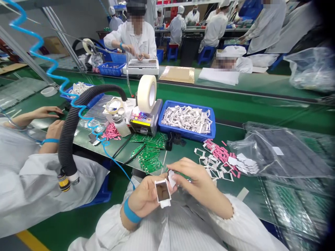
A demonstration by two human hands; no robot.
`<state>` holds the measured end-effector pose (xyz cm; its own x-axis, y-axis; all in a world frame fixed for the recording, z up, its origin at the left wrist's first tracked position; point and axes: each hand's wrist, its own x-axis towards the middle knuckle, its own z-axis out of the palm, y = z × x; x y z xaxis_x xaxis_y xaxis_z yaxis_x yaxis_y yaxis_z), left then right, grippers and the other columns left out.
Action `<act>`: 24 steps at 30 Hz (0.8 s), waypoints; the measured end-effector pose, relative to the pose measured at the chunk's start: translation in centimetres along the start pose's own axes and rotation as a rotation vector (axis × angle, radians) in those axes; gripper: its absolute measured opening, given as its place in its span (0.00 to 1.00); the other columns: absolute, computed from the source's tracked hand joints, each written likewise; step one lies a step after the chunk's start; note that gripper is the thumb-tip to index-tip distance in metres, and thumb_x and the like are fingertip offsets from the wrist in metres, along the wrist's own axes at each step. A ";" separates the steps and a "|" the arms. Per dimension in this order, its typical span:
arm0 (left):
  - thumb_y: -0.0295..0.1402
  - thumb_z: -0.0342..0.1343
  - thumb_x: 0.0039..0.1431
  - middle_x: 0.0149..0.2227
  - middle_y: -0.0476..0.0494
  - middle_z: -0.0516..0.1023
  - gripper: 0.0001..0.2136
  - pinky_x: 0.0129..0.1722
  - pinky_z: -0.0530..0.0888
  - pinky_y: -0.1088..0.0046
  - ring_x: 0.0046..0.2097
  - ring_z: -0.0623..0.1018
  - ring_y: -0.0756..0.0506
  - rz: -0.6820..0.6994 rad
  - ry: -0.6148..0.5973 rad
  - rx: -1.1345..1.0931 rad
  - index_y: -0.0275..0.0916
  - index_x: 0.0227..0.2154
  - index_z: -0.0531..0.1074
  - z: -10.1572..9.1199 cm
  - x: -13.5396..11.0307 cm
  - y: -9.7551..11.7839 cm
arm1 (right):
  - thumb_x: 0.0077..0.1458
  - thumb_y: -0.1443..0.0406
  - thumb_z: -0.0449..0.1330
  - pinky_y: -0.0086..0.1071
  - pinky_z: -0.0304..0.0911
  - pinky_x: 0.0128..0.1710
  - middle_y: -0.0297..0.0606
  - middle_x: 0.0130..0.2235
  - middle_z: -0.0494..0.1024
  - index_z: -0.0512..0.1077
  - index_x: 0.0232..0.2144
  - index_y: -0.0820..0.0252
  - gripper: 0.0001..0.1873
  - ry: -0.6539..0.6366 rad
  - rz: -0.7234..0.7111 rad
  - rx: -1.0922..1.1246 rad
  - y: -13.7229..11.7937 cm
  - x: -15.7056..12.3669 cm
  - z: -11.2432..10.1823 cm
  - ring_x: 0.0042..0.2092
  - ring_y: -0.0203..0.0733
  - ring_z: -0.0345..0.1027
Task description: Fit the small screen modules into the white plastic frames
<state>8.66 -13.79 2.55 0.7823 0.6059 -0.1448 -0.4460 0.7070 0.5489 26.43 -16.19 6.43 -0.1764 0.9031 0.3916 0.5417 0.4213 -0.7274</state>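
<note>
Left hand (143, 201): fingers curled, gripping one white rectangular frame (162, 205). Right hand (196, 181): fingers closed in pinch on one small white tab (171, 178), just beside frame. Past right fingertips: many loose white frames (216, 170) on green workbench (230, 129). Past left fingers: many green circuit boards (149, 155). Beyond: one blue tray (187, 136) of white parts, one tape roll (147, 94). Far: several white-smocked workers (131, 38).

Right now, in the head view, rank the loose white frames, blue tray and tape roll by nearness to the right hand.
From the right hand:
1. Loose white frames, to its right.
2. Blue tray, ahead.
3. Tape roll, farther ahead, leftward.
</note>
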 end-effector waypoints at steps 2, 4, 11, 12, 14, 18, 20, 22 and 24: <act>0.40 0.67 0.40 0.39 0.42 0.77 0.17 0.52 0.67 0.68 0.43 0.75 0.46 0.021 0.032 0.057 0.35 0.33 0.79 0.4 0.1 -0.1 | 0.58 0.69 0.55 0.33 0.68 0.36 0.36 0.36 0.80 0.73 0.43 0.56 0.12 0.153 0.008 -0.078 0.1 -0.8 1.0 0.36 0.37 0.71; 0.41 0.66 0.41 0.41 0.41 0.77 0.18 0.49 0.68 0.68 0.43 0.75 0.45 0.033 0.075 0.111 0.35 0.34 0.79 0.9 0.2 -0.1 | 0.57 0.71 0.56 0.35 0.69 0.37 0.37 0.37 0.80 0.73 0.44 0.55 0.14 0.274 -0.004 -0.138 0.2 -1.4 1.9 0.37 0.38 0.72; 0.40 0.66 0.42 0.37 0.40 0.81 0.17 0.52 0.68 0.62 0.43 0.77 0.42 0.078 0.162 0.143 0.37 0.35 0.79 1.4 1.1 -0.8 | 0.55 0.69 0.56 0.37 0.70 0.39 0.38 0.40 0.79 0.75 0.33 0.55 0.08 0.322 0.119 -0.120 0.3 -1.6 2.6 0.40 0.41 0.74; 0.39 0.66 0.42 0.37 0.40 0.81 0.16 0.53 0.67 0.61 0.44 0.77 0.41 0.071 0.173 0.128 0.36 0.35 0.79 1.3 1.3 -1.0 | 0.55 0.69 0.56 0.38 0.69 0.40 0.38 0.40 0.79 0.74 0.31 0.55 0.07 0.304 0.154 -0.123 0.1 -1.6 2.4 0.41 0.41 0.73; 0.39 0.66 0.43 0.38 0.40 0.81 0.15 0.54 0.66 0.61 0.46 0.77 0.41 0.053 0.182 0.076 0.36 0.34 0.79 1.1 1.7 -1.2 | 0.55 0.68 0.55 0.38 0.67 0.40 0.39 0.39 0.77 0.72 0.30 0.57 0.07 0.286 0.197 -0.144 -0.2 -2.1 1.4 0.41 0.42 0.71; 0.37 0.66 0.44 0.47 0.39 0.79 0.14 0.56 0.65 0.61 0.52 0.74 0.39 0.017 0.166 0.000 0.36 0.34 0.79 0.3 2.1 -1.1 | 0.57 0.66 0.53 0.33 0.64 0.37 0.38 0.34 0.71 0.67 0.28 0.57 0.06 0.358 0.302 -0.087 -0.1 -4.8 -1.3 0.38 0.40 0.67; 0.37 0.64 0.46 0.49 0.37 0.77 0.15 0.57 0.64 0.60 0.54 0.73 0.38 0.014 0.149 -0.022 0.35 0.36 0.78 -0.1 2.1 -0.9 | 0.57 0.63 0.53 0.31 0.63 0.34 0.36 0.31 0.70 0.66 0.26 0.57 0.09 0.304 0.434 -0.049 1.2 -6.7 -2.2 0.35 0.38 0.66; 0.38 0.63 0.47 0.50 0.35 0.76 0.16 0.58 0.63 0.59 0.54 0.72 0.37 -0.010 0.109 -0.054 0.35 0.38 0.78 -0.5 1.9 -0.8 | 0.56 0.61 0.55 0.30 0.62 0.29 0.34 0.27 0.69 0.67 0.24 0.58 0.11 0.162 0.557 -0.051 3.1 -8.3 -2.4 0.29 0.37 0.64; 0.38 0.63 0.47 0.52 0.34 0.75 0.15 0.57 0.64 0.61 0.54 0.72 0.37 -0.058 0.055 -0.080 0.34 0.37 0.78 -0.6 1.7 -0.7 | 0.53 0.60 0.57 0.30 0.60 0.26 0.33 0.23 0.68 0.68 0.21 0.59 0.12 0.076 0.622 -0.089 4.8 -9.5 -1.8 0.25 0.36 0.62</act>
<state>10.03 -13.00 1.43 0.7835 0.5809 -0.2206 -0.4361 0.7669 0.4708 32.22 -22.87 0.22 0.2504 0.9669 -0.0482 0.5910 -0.1921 -0.7835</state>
